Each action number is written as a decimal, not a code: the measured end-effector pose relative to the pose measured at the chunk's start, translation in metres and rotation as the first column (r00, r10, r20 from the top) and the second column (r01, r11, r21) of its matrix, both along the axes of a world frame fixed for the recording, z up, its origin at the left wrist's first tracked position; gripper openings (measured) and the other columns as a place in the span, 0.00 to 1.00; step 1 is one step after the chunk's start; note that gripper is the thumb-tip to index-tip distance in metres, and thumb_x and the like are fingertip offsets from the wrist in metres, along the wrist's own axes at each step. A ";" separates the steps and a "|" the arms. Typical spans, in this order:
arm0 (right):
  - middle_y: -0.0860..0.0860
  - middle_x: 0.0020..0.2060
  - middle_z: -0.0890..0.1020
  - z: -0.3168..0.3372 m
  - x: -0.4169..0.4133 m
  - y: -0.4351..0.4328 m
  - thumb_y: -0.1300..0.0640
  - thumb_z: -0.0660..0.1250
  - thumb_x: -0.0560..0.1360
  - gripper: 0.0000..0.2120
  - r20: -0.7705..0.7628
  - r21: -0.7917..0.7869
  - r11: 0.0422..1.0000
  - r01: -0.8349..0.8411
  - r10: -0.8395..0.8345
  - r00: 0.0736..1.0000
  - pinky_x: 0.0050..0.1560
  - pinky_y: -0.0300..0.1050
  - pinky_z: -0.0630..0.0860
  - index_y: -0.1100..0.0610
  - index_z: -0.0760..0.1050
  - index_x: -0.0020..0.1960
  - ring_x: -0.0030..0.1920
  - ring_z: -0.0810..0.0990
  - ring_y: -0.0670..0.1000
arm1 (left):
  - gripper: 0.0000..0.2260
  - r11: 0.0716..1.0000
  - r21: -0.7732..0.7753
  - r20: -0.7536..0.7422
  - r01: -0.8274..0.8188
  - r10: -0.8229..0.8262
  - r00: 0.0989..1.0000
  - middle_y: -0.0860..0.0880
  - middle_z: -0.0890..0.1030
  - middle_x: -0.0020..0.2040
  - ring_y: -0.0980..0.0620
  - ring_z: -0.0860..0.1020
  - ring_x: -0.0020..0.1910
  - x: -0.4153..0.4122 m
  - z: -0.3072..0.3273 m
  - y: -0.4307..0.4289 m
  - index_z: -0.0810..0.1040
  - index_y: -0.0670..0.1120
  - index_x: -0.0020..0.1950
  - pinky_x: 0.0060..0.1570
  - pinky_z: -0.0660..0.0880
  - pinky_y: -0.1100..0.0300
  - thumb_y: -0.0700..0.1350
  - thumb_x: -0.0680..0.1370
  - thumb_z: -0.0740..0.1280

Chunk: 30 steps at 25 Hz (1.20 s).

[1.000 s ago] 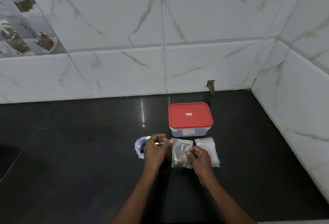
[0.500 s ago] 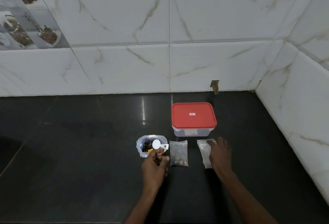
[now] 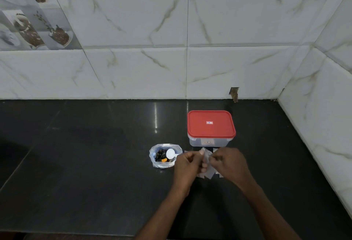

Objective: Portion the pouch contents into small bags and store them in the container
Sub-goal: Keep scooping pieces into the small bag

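Observation:
An open pouch (image 3: 165,156) of dark pieces with some orange stands on the black counter, a white spoon (image 3: 170,154) resting in it. Behind and to the right sits a clear container with a red lid (image 3: 210,126), closed. My left hand (image 3: 189,167) and my right hand (image 3: 228,163) meet in front of the container, both pinching the top of a small clear bag (image 3: 206,172) between them. The bag's lower corners show under my hands. The other small bags are hidden beneath my hands.
The black counter (image 3: 85,163) runs left and toward me. A marble-tiled wall (image 3: 171,58) stands behind, and a side wall (image 3: 323,115) closes the right. A chipped hole (image 3: 234,94) marks the back wall's base.
My left hand let go of the spoon, which now rests in the pouch, and moved right. My right hand came left off the bag stack, and both now hold a small bag.

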State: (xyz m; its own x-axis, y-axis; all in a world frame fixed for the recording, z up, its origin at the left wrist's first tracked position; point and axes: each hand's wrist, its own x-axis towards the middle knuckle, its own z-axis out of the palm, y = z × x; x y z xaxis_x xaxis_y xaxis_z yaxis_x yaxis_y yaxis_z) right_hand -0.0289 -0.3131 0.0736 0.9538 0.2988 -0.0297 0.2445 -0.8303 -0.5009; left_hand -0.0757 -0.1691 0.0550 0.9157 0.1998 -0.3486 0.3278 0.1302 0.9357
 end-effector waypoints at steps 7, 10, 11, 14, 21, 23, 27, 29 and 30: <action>0.50 0.33 0.82 0.000 -0.010 0.029 0.55 0.66 0.75 0.10 -0.123 0.009 0.996 0.085 -0.084 0.989 0.42 0.46 0.77 0.55 0.82 0.38 0.37 0.80 0.48 | 0.06 0.955 0.295 -0.083 -0.023 0.049 0.995 0.45 0.85 0.39 0.49 0.83 0.32 0.001 -0.006 0.023 0.84 0.44 0.47 0.41 0.85 0.49 0.35 0.75 0.71; 0.52 0.38 0.82 0.005 -0.008 0.048 0.55 0.65 0.76 0.09 -0.149 -0.122 0.984 0.130 -0.148 0.978 0.48 0.46 0.78 0.56 0.77 0.38 0.43 0.81 0.51 | 0.17 0.823 0.562 -0.082 0.080 -0.041 0.996 0.48 0.85 0.46 0.51 0.83 0.42 -0.001 0.001 0.034 0.83 0.47 0.62 0.50 0.82 0.53 0.41 0.73 0.71; 0.52 0.38 0.82 0.008 -0.007 0.053 0.56 0.65 0.76 0.09 -0.139 -0.103 0.988 0.117 -0.131 0.982 0.47 0.45 0.78 0.55 0.76 0.38 0.42 0.81 0.50 | 0.20 0.795 0.599 -0.043 0.099 -0.091 0.995 0.48 0.83 0.50 0.52 0.82 0.48 -0.002 0.003 0.041 0.81 0.50 0.66 0.55 0.80 0.54 0.44 0.73 0.72; 0.52 0.34 0.84 0.018 -0.001 0.062 0.59 0.68 0.75 0.08 -0.141 0.049 0.998 0.035 -0.028 0.990 0.42 0.42 0.80 0.59 0.82 0.38 0.35 0.82 0.47 | 0.34 0.869 0.460 0.099 0.180 -0.252 0.963 0.55 0.76 0.64 0.58 0.76 0.63 -0.013 -0.002 0.069 0.73 0.53 0.73 0.63 0.76 0.59 0.50 0.68 0.78; 0.52 0.32 0.84 0.021 0.001 0.106 0.61 0.69 0.72 0.07 -0.153 0.220 0.964 -0.148 0.184 0.971 0.36 0.43 0.79 0.59 0.84 0.38 0.31 0.81 0.45 | 0.31 0.897 0.426 0.205 -0.115 0.028 0.978 0.62 0.84 0.53 0.65 0.81 0.54 -0.028 -0.023 0.085 0.76 0.64 0.60 0.52 0.76 0.71 0.43 0.64 0.83; 0.52 0.34 0.85 0.014 0.004 0.107 0.62 0.69 0.74 0.06 -0.234 0.383 0.920 -0.088 0.188 0.954 0.39 0.45 0.82 0.60 0.84 0.41 0.34 0.83 0.46 | 0.26 0.892 0.417 0.237 -0.178 0.082 0.968 0.66 0.84 0.47 0.68 0.82 0.49 -0.032 -0.024 0.090 0.77 0.64 0.56 0.46 0.75 0.74 0.40 0.68 0.81; 0.50 0.36 0.82 -0.018 0.021 0.091 0.55 0.67 0.77 0.07 -0.053 0.158 0.969 0.192 -0.186 0.981 0.40 0.40 0.71 0.56 0.80 0.44 0.36 0.79 0.47 | 0.20 0.877 0.325 0.231 -0.355 0.291 0.929 0.61 0.86 0.51 0.65 0.82 0.51 -0.040 -0.036 0.115 0.83 0.55 0.57 0.50 0.77 0.71 0.40 0.68 0.81; 0.49 0.32 0.78 -0.033 0.022 0.087 0.49 0.67 0.77 0.12 -0.089 0.011 0.977 0.213 -0.212 0.973 0.34 0.37 0.66 0.56 0.80 0.40 0.32 0.75 0.45 | 0.22 0.879 0.308 0.198 -0.365 0.316 0.928 0.57 0.86 0.54 0.61 0.83 0.54 -0.040 -0.048 0.129 0.82 0.51 0.61 0.54 0.79 0.63 0.41 0.69 0.81; 0.49 0.32 0.78 -0.040 0.019 0.090 0.47 0.67 0.77 0.13 -0.135 0.003 0.980 0.201 -0.199 0.971 0.32 0.37 0.64 0.56 0.80 0.40 0.32 0.74 0.44 | 0.22 0.886 0.298 0.180 -0.354 0.312 0.933 0.55 0.86 0.54 0.59 0.83 0.54 -0.039 -0.053 0.135 0.82 0.51 0.61 0.55 0.80 0.60 0.42 0.69 0.81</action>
